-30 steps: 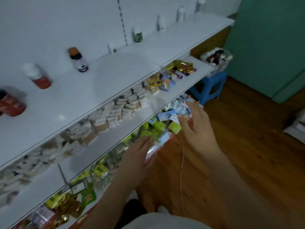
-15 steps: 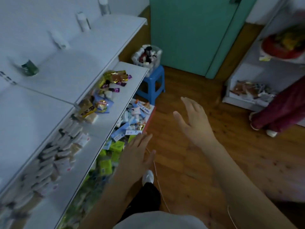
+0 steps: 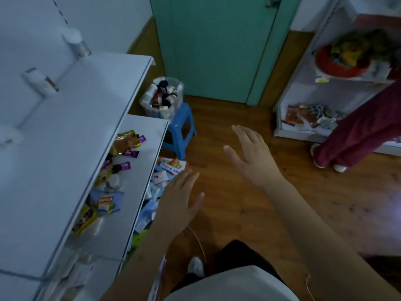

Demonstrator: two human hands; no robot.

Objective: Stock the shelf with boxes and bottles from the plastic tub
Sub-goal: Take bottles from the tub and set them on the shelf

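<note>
The plastic tub (image 3: 161,98) is sitting on the blue stool (image 3: 180,131), packed with bottles and boxes (image 3: 162,95), caps and labels sticking up past its clear rim. Landmark is that tub: the stool is standing on the wooden floor (image 3: 249,192), just in front of the teal door (image 3: 217,46).

The white shelf (image 3: 71,135) is running down the frame left of the tub, its far end just beside it. The top board is carrying a few blurred bottles (image 3: 40,82) along the back wall. The board below is holding loose snack packets (image 3: 124,148), gold and purple ones nearest the tub. The lowest board is showing more packets and cartons (image 3: 171,166), on the near side of the stool.

You are holding both hands in the air, well short of the tub, gripping nothing. Your left hand (image 3: 180,200) is hovering over the lowest board's outer edge, fingers straight and close together, thumb out, palm down. Your right hand (image 3: 251,155) is floating over the floor right of the stool, fingers spread and straight, nearer the tub than the left one.

Far right of the tub, across the floor, a second white shelf unit (image 3: 303,105) is holding packets and a red bowl (image 3: 340,64) of something yellow-green. Another person's leg in maroon trousers (image 3: 364,131) is standing against it.
</note>
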